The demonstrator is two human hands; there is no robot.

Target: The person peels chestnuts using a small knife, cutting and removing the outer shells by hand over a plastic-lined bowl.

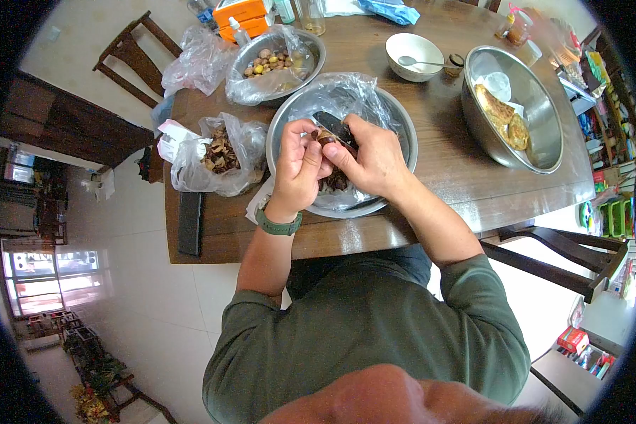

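Over a steel basin (412,152) lined with a clear plastic bag (360,85), both my hands work close together. My left hand (298,166) pinches a brown chestnut (324,137) between thumb and fingers. Closed around a black tool (334,126) is my right hand (378,159), its thumb up against the chestnut; the tool's exact kind is partly hidden by the fingers. More dark brown chestnuts (336,182) lie in the basin under my hands.
Left of the basin are a bag of brown shells (220,152) and a black phone (190,223). Behind stands a bowl (316,51) of peeled and brown nuts. To the right are a white bowl (414,51) with a spoon and a large steel bowl (544,134) holding flat browned food.
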